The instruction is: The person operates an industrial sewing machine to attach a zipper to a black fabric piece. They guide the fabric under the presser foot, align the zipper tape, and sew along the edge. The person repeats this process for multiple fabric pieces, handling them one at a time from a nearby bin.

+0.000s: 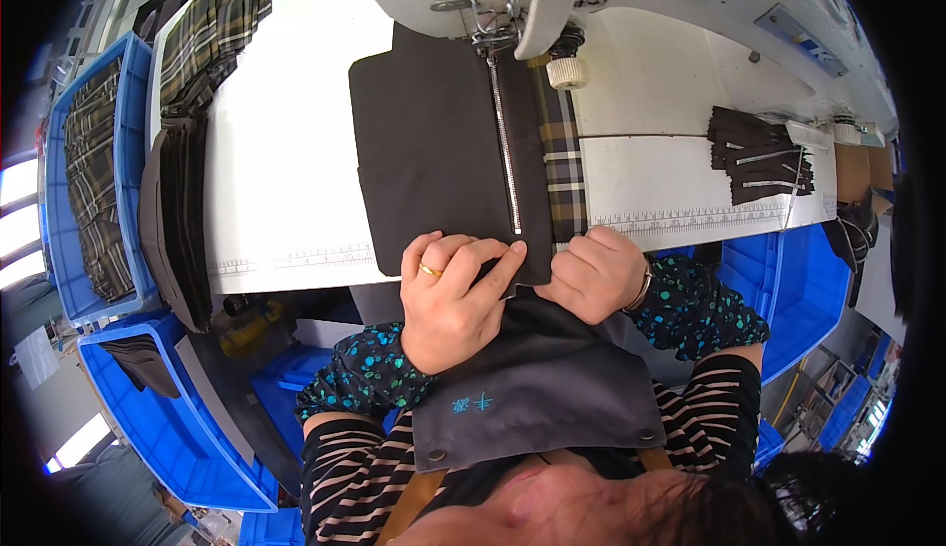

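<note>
Centrally placed: one dark cloth panel (424,152), matt, mostly flat, with a stepped outline at its far left corner; location, on the white surface (281,142), far end at the presser foot (498,41) of the sewing machine (680,24). Set into the panel: one zipper (506,152), silver-toothed, running lengthwise and stopping short of the near edge. Along the panel's right side: one strip of checked cloth (564,162), olive, black and cream, partly covered.

Left hand (450,295), one gold ring: fingers bent and slightly spread over the panel's near edge, forefinger tip just below the zipper's end; cannot tell whether the thumb pinches from beneath. Right hand (598,275), one bracelet: fingers curled in tight, gripping the near right corner.

Edges and room: panel reaches the near rim of the surface, beside a printed ruler (680,219). White surface shows broadly left of the panel and, right of the checked strip, as far as a pile of loose zippers (759,157); overlapping, not countable.

Left side: one stack of dark cloth pieces (177,226), number unclear; one heap of checked cloth (215,38); two blue bins (138,181), upper one holding more checked cloth. Sleeves: two, speckled (367,374).
</note>
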`<state>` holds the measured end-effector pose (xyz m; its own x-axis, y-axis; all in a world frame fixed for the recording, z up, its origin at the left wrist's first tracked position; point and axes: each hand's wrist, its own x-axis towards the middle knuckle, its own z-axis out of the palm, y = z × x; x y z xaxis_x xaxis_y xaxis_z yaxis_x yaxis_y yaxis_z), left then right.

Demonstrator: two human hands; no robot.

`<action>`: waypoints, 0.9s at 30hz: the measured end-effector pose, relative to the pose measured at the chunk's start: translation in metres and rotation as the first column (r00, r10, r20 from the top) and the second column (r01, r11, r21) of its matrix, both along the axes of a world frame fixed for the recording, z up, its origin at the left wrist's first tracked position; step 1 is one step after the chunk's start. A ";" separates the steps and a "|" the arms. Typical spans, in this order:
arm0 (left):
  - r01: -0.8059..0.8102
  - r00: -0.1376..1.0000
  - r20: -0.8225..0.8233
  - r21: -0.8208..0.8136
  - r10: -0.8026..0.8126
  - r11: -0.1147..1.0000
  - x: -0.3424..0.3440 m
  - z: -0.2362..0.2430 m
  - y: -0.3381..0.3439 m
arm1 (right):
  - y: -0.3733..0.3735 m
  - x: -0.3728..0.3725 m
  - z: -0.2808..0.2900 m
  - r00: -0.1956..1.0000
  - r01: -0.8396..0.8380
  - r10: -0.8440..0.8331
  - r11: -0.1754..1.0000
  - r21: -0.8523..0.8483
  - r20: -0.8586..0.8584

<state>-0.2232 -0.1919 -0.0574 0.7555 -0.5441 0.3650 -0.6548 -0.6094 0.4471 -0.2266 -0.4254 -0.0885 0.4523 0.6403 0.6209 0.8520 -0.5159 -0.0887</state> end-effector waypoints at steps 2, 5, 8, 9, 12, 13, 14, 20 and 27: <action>-0.001 1.000 -0.003 -0.001 0.001 1.000 0.000 0.000 0.001 | 0.000 0.001 0.001 1.000 -0.006 0.006 1.000 -0.003 -0.003; 0.004 1.000 -0.008 -0.007 -0.004 1.000 0.000 -0.001 0.001 | 0.000 0.001 0.002 1.000 -0.011 0.011 1.000 0.002 -0.002; 0.004 1.000 -0.013 -0.007 -0.004 1.000 0.000 0.001 0.000 | 0.000 0.001 0.001 1.000 -0.008 0.008 1.000 0.000 -0.009; 0.000 1.000 -0.015 -0.010 0.000 1.000 0.001 0.002 0.000 | 0.000 0.001 0.002 1.000 -0.009 0.009 1.000 -0.003 -0.014; 0.007 1.000 -0.002 0.004 -0.007 1.000 0.002 0.001 0.000 | 0.000 0.000 0.002 1.000 -0.009 0.008 1.000 -0.007 -0.023; 0.012 1.000 0.005 0.013 -0.013 1.000 0.002 0.000 0.001 | 0.000 0.000 0.002 1.000 -0.007 0.007 1.000 -0.006 -0.022; 0.014 1.000 0.008 0.019 -0.014 1.000 0.002 0.000 0.001 | 0.000 0.000 0.003 1.000 -0.006 0.006 1.000 -0.005 -0.022; 0.021 0.999 0.042 0.067 -0.024 0.998 0.002 0.001 0.002 | -0.001 -0.001 0.002 1.000 0.000 0.000 1.000 0.001 -0.031; 0.028 0.995 0.091 0.092 -0.036 0.995 0.001 -0.004 0.003 | -0.007 -0.006 0.002 0.999 -0.031 0.034 0.997 0.073 -0.035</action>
